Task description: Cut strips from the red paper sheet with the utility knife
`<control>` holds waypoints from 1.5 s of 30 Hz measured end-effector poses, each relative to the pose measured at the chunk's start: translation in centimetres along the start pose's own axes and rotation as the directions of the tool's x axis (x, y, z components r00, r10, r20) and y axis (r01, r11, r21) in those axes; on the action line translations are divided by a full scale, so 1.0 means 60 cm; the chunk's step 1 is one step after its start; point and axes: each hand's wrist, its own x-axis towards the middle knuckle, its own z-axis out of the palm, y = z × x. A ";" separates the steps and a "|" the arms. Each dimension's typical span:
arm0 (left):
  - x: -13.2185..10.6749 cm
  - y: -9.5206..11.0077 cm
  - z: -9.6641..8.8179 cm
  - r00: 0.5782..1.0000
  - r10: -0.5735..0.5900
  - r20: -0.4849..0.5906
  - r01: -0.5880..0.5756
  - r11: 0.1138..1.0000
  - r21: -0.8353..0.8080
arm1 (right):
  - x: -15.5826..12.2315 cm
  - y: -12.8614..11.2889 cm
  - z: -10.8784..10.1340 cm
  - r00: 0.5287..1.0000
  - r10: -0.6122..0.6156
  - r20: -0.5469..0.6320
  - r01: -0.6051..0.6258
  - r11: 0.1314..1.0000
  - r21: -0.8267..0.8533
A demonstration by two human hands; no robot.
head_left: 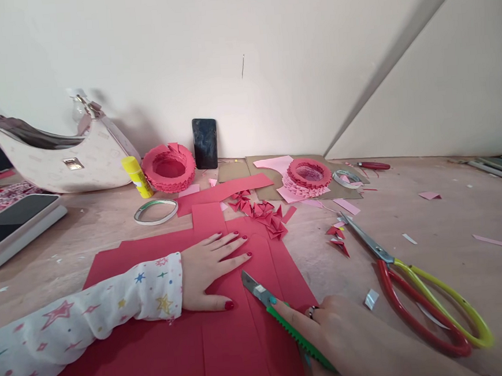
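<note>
The left hand (212,271) lies flat and released, fingers spread, pressing on a creased red paper sheet (233,351) that runs off the bench's near edge. The right hand (336,335) is clenched around a green utility knife (298,338), its steel blade (254,286) angled over the sheet; whether the tip touches the paper, I cannot tell. Folded red paper triangles (264,213) pile just beyond the sheet's far edge. A narrow strip of bench (322,266) separates its right edge from red-and-yellow-handled scissors (384,254), with more room farther right. Along the back edge by the wall stand a glue stick (136,177), a phone (205,143), and a red paper ring (169,168); a pink-and-red paper ring (308,175) sits on cardboard (262,169).
</note>
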 end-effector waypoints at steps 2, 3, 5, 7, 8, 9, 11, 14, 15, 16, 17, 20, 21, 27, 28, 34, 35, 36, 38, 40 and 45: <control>-0.001 -0.001 0.000 1.000 0.002 -0.002 -0.002 1.000 -0.008 | 0.001 0.000 0.001 1.000 -0.017 -0.009 0.017 1.000 -0.013; -0.001 -0.001 0.000 1.000 0.003 -0.001 -0.003 1.000 -0.011 | 0.001 0.000 0.001 0.999 -0.030 -0.011 0.030 0.999 -0.024; -0.002 -0.001 -0.001 1.000 0.010 0.003 -0.010 1.000 -0.019 | 0.001 -0.002 -0.001 0.998 -0.053 -0.015 0.052 0.997 -0.059; -0.002 -0.001 -0.002 1.000 0.025 0.011 -0.025 0.999 -0.030 | 0.000 -0.006 -0.007 0.998 -0.058 -0.018 0.055 0.993 -0.108; -0.003 -0.001 -0.002 0.999 0.035 0.017 -0.034 0.999 -0.036 | -0.001 -0.009 -0.011 0.998 -0.056 -0.021 0.053 0.990 -0.134; -0.003 -0.001 -0.003 0.999 0.045 0.023 -0.044 0.998 -0.042 | -0.002 -0.011 -0.015 0.998 -0.055 -0.022 0.051 0.986 -0.157; -0.003 -0.001 -0.004 0.998 0.059 0.035 -0.058 0.997 -0.051 | -0.003 -0.015 -0.023 0.997 -0.066 -0.035 0.058 0.980 -0.190; -0.002 0.000 -0.005 0.996 0.066 0.053 -0.063 0.997 -0.055 | -0.003 -0.018 -0.028 0.995 -0.084 -0.062 0.070 0.975 -0.210; -0.002 0.001 -0.006 0.996 0.067 0.054 -0.064 0.996 -0.058 | -0.002 -0.019 -0.027 0.993 -0.090 -0.070 0.074 0.975 -0.212; -0.002 0.001 -0.006 0.996 0.070 0.053 -0.067 0.996 -0.062 | -0.002 -0.020 -0.026 0.993 -0.092 -0.075 0.075 0.974 -0.214; -0.002 0.002 -0.006 0.996 0.075 0.051 -0.072 0.995 -0.067 | -0.002 -0.021 -0.024 0.993 -0.092 -0.079 0.073 0.973 -0.218; -0.002 0.004 -0.006 0.994 0.097 0.045 -0.093 0.992 -0.083 | 0.001 -0.025 -0.019 0.993 -0.078 -0.089 0.055 0.971 -0.234; -0.002 0.004 -0.006 0.994 0.103 0.044 -0.098 0.991 -0.087 | 0.002 -0.026 -0.019 0.993 -0.069 -0.096 0.044 0.970 -0.239; -0.004 0.005 -0.006 0.999 0.037 0.012 -0.036 0.999 -0.038 | 0.012 -0.025 -0.031 0.988 -0.131 -0.086 0.114 0.978 -0.177; -0.004 0.005 -0.005 1.000 0.023 0.006 -0.022 0.999 -0.023 | 0.013 -0.025 -0.030 0.988 -0.126 -0.090 0.108 0.978 -0.179; -0.003 0.006 -0.003 1.000 0.013 0.010 -0.013 1.000 0.010 | 0.014 -0.022 -0.012 0.984 -0.140 -0.114 0.113 0.970 -0.213; -0.003 0.006 -0.003 1.000 0.014 0.010 -0.014 1.000 0.010 | 0.014 -0.020 -0.011 0.980 -0.160 -0.120 0.132 0.968 -0.214; -0.003 0.006 -0.003 1.000 0.015 0.010 -0.015 1.000 0.010 | 0.014 -0.019 -0.011 0.977 -0.175 -0.126 0.145 0.966 -0.216; -0.003 0.005 -0.003 1.000 0.016 0.013 -0.016 1.000 0.008 | 0.013 -0.019 -0.016 0.980 -0.156 -0.121 0.127 0.968 -0.218; -0.003 0.005 -0.003 1.000 0.017 0.017 -0.017 1.000 0.006 | 0.011 -0.020 -0.024 0.989 -0.111 -0.099 0.088 0.973 -0.212; -0.004 0.004 -0.003 1.000 0.022 0.010 -0.021 1.000 -0.011 | 0.009 -0.024 -0.035 0.993 -0.058 -0.101 0.037 0.978 -0.204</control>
